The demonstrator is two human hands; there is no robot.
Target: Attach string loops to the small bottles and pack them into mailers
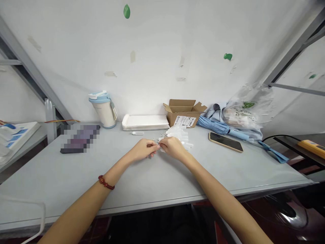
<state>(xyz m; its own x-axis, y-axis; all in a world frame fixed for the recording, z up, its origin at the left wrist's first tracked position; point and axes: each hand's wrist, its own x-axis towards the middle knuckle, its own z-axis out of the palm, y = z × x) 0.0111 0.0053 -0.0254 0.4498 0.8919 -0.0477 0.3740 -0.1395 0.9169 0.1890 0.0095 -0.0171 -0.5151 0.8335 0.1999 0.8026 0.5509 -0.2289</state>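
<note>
L hand (144,149) & R hand (174,147) are meeting, fingers curling in; can't tell if gripping anything. Clear plastic pcs (182,135) are lying by R hand, nr cardbd box (174,119).

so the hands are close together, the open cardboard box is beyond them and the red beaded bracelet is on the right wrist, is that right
Not quite: the red beaded bracelet is on the left wrist, as the head view shows. The left hand and right hand are close together, and the open cardboard box is beyond them.
</note>
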